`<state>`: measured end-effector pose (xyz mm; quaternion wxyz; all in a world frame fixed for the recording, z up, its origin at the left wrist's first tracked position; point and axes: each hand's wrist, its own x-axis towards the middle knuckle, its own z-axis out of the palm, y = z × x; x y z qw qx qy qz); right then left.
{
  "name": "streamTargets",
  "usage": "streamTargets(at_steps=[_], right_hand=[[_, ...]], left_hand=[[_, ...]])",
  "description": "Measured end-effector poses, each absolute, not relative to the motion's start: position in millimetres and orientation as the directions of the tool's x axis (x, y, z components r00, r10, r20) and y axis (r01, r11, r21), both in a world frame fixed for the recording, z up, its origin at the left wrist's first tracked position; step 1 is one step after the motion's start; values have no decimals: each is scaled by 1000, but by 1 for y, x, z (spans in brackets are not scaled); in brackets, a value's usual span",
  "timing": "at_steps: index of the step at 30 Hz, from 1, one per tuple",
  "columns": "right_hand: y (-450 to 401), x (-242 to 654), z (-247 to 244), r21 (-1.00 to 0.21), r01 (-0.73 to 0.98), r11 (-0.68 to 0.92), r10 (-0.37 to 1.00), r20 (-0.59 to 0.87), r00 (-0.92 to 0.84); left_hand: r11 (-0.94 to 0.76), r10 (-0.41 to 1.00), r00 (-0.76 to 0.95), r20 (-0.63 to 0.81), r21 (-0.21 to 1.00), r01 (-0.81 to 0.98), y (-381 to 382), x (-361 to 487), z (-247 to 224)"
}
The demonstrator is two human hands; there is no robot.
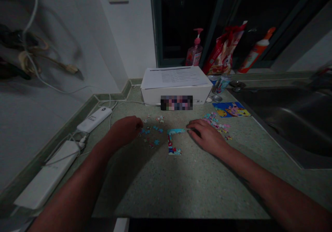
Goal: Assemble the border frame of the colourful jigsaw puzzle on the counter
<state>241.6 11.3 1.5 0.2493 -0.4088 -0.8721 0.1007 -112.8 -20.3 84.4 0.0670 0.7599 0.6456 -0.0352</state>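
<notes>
My left hand (126,131) is over the left side of the counter, its fingers curled together at the edge of the loose blue puzzle pieces (156,142). Whatever may be between those fingertips is hidden. On the right, my right hand (206,134) rests low on the counter, thumb and fingers apart and nothing visible between them. Between the hands lies a partly joined jigsaw puzzle (170,140), a C-shaped strip with a light blue top and a red and dark blue left side. Just beyond my right hand is a pile of mixed puzzle pieces (213,118).
A blue and yellow picture card (231,109) lies near the sink (293,121). Behind the puzzle stands a white box (153,95) with papers on top and a phone-like screen in front. White power strips (49,173) with cables line the left wall. Bottles stand by the window.
</notes>
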Motion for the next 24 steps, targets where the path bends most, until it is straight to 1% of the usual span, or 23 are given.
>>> streamTargets(at_steps=[3,5,9,11,17,24], right_hand=[[11,242,2,-384,660,646,763,360,-537],[11,242,2,-385,660,645,764,364,-534],[11,242,2,-384,666,640,768,359,-531],[11,242,1,-380,666,642,766,364,-530],[12,242,0,-383,664,642,765,366,-529],[12,242,1,-390,661,641,766,365,-529]], left_hand=[[-182,955,185,-232,35,983,-21,-112,83],[-186,951,186,-248,26,982,-22,-109,81],[-148,962,138,-234,-24,989,-23,-105,78],[-141,963,130,-238,-30,990,-24,-106,77],[-141,971,136,-199,-14,990,-23,-107,74],[-164,963,166,-212,29,986,-23,-96,73]])
